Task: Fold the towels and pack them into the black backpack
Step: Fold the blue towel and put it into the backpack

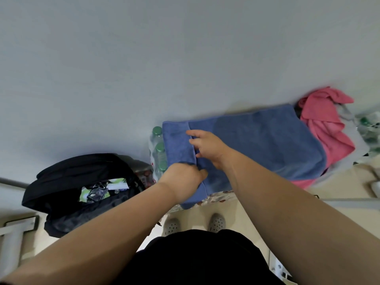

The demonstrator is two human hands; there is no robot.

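Note:
A blue towel (263, 140) lies spread over a low surface against the wall, its left end folded over into a flap. My left hand (183, 177) pinches the near corner of that flap. My right hand (207, 147) grips the flap's edge farther up, fingers curled over the cloth. A crumpled pink towel (324, 124) lies to the right, partly under the blue one. The black backpack (82, 182) sits on the floor at the left, open at the top, with green and white packaging showing inside.
Clear water bottles with green caps (158, 149) stand in a pack between the backpack and the blue towel. More bottles in plastic wrap (368, 128) sit at the far right. A pale wall fills the upper view. My feet in white perforated shoes (216, 222) stand below.

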